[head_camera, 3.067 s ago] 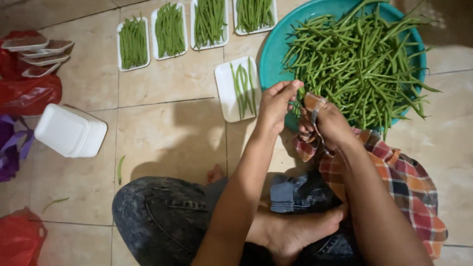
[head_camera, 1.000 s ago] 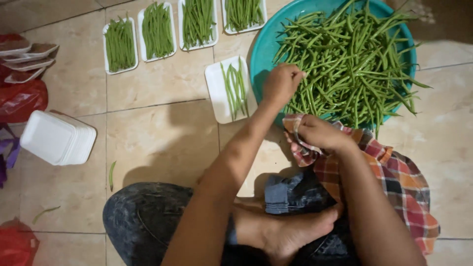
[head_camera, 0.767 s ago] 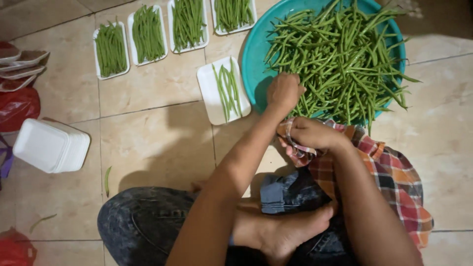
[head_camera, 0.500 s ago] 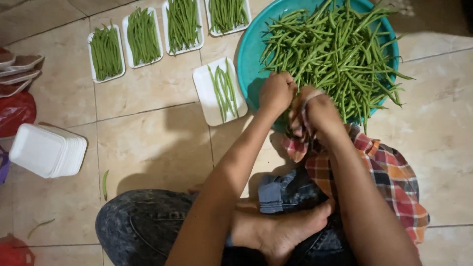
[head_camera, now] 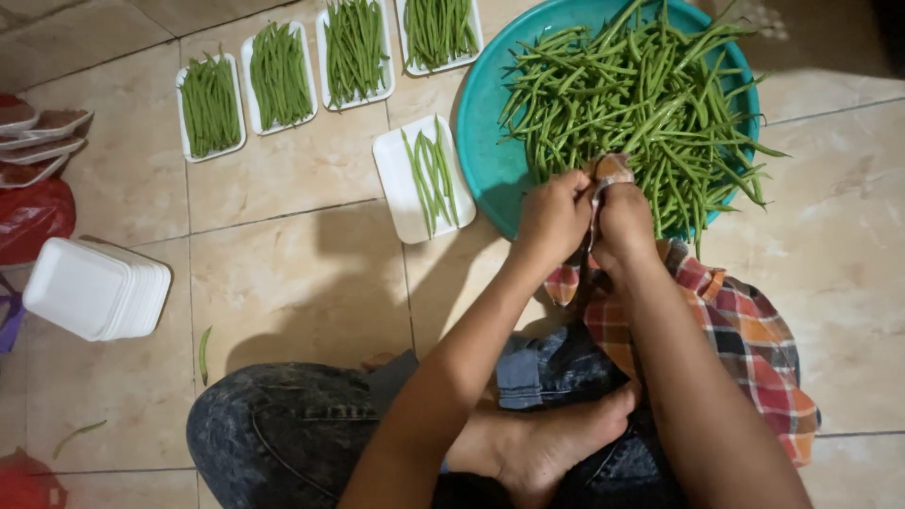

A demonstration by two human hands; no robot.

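I sit cross-legged on a tiled floor. My left hand [head_camera: 551, 219] and my right hand [head_camera: 624, 224] are pressed together at the near rim of a teal basin [head_camera: 483, 123], both closed on a bunched end of a red, orange and green checked cloth [head_camera: 745, 339]. The rest of the cloth trails down over my right forearm and knee. A heap of long green beans [head_camera: 641, 85] fills the basin just beyond my hands. I cannot tell whether any beans are inside the cloth. A white foam tray [head_camera: 401, 188] holding a few beans lies left of my left hand.
Several white trays filled with beans, such as one at the far left [head_camera: 210, 104], line the far side. A stack of empty white trays [head_camera: 94, 287] sits at the left, near a red bag [head_camera: 33, 217]. A loose bean [head_camera: 203, 353] lies by my knee.
My left hand left the bean pile and came back to my right hand. Both hands now clasp the cloth, lifted to the basin's rim.
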